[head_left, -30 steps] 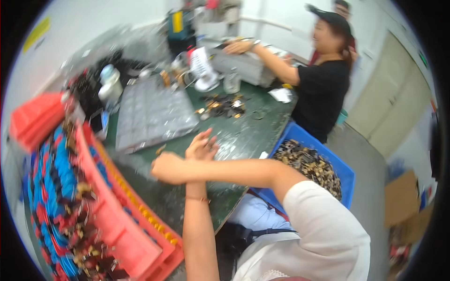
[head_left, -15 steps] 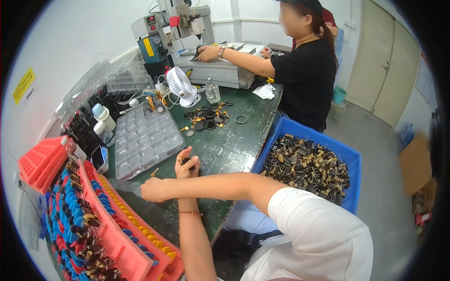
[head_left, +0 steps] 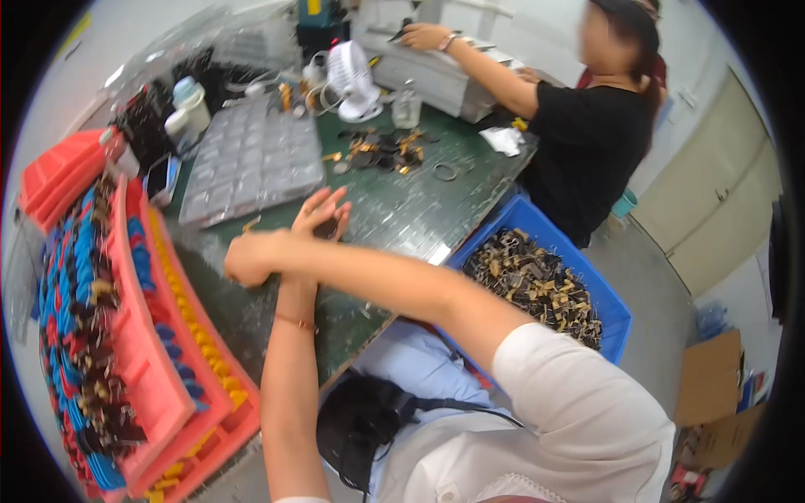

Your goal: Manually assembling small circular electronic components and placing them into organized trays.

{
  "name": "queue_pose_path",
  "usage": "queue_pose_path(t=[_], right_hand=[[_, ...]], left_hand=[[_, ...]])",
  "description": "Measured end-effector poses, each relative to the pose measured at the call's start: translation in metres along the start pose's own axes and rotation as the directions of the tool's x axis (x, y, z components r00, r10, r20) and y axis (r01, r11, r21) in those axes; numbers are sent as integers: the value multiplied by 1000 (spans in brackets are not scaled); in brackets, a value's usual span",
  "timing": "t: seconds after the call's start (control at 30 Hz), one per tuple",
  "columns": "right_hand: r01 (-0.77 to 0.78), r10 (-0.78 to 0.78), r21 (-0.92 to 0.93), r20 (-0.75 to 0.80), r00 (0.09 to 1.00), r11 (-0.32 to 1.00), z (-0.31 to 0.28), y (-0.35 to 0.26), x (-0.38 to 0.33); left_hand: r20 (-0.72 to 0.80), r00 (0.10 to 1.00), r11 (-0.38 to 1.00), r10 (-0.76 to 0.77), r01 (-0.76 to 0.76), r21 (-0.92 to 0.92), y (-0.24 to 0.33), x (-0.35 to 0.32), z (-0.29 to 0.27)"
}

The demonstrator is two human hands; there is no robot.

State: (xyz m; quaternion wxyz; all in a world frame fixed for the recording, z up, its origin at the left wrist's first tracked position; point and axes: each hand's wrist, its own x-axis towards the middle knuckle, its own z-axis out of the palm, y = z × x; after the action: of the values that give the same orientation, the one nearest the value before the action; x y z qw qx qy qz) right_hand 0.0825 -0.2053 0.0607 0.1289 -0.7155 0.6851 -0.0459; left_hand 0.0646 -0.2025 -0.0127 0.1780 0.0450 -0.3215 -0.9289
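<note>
My left hand is raised over the green table, its fingers partly spread around a small dark disc by the palm. Across my left wrist lies my right forearm, coming from the right. My right hand is closed at the left, near the clear tray's front edge. What it grips is hidden. Just above its knuckles shows a small gold-coloured piece; I cannot tell whether the hand holds it. Beyond the hands lies a pile of black discs with orange tabs.
A clear compartment tray lies behind my hands. Pink racks with blue, red and yellow pieces and clips stand at the left. A blue bin of binder clips is at the right. A white fan and a co-worker are farther back.
The view has shifted, so the table and racks sit differently in it. My left fingers have spread from a tighter curl around the disc. My right hand stays closed.
</note>
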Motion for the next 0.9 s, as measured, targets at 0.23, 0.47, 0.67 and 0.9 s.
queue_pose_path(t=[0.23, 0.47, 0.67, 0.9], right_hand=[[333, -285, 88, -344, 895, 939, -11, 7, -59], [326, 322, 736, -588, 742, 593, -14, 73, -147], [92, 466, 772, -469, 750, 629, 11, 87, -150], [17, 512, 723, -506, 694, 691, 15, 81, -144]], left_hand=[[301, 947, 914, 110, 23, -406, 3, -21, 13], [51, 999, 908, 6, 16, -419, 8, -25, 31], [281, 958, 974, 53, 13, -227, 4, -25, 29], [298, 953, 981, 58, 1, -196, 4, -26, 30]])
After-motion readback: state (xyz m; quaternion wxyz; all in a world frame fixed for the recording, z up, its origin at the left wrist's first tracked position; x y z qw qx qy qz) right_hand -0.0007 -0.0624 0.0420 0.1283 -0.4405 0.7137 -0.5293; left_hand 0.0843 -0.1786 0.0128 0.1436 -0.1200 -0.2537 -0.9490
